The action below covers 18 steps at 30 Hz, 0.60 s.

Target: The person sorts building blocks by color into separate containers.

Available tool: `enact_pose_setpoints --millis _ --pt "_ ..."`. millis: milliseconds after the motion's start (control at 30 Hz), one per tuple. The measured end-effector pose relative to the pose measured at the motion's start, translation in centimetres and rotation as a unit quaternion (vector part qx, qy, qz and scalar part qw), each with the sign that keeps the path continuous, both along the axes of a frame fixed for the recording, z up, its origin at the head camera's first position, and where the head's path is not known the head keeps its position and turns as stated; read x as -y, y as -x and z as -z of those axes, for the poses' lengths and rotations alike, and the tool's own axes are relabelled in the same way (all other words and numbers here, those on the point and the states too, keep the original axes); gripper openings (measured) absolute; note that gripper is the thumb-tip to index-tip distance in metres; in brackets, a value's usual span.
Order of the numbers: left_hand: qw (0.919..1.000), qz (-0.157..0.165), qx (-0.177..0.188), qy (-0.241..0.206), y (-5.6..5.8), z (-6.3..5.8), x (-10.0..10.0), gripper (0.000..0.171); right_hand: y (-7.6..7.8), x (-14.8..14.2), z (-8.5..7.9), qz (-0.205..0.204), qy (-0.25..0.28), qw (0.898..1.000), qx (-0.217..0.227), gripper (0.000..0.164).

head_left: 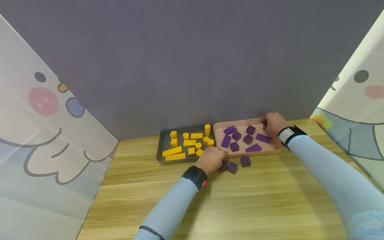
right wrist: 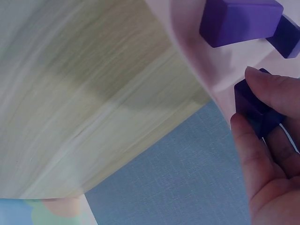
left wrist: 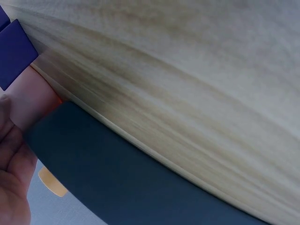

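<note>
My right hand [head_left: 274, 123] pinches a purple block [right wrist: 255, 105] between thumb and fingers at the right back corner of the pink tray [head_left: 277, 146]. Several purple blocks, among them a long block [head_left: 263, 138] and a cube [head_left: 250, 130], lie in that tray. Where the two trays meet, my left hand [head_left: 211, 159] is over their front edges, beside a purple cube [head_left: 223, 165] on the table. Its fingertips are mostly hidden, so whether it grips anything is unclear. Two more purple cubes, one in the middle [head_left: 232, 167] and one to its right [head_left: 245, 161], sit in front of the pink tray.
A dark grey tray [head_left: 160, 146] adjoins the pink tray on the left, holding several yellow blocks and cylinders, one cylinder [head_left: 207, 130] upright. Behind both trays rises a grey panel [head_left: 192, 66]. Printed cartoon panels flank the wooden table [head_left: 240, 206].
</note>
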<state>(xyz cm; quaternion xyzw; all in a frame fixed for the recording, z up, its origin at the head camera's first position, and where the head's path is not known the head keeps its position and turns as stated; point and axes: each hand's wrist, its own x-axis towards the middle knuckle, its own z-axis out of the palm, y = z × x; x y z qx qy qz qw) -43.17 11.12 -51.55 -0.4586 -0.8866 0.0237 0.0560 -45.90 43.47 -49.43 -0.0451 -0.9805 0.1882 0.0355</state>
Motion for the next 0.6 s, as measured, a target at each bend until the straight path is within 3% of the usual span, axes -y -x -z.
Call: enact_pose_setpoints --millis 267,600 --pt "1.0 0.006 -0.005 -0.004 -0.13 -0.01 0.08 0.016 0.35 -0.93 1.02 -0.008 0.002 1.0 0.004 0.033" --pt "0.9993 0.015 -0.033 -0.006 0.14 0.21 0.04 0.017 -0.07 -0.73 0.37 0.003 0.022 0.999 0.035 0.04"
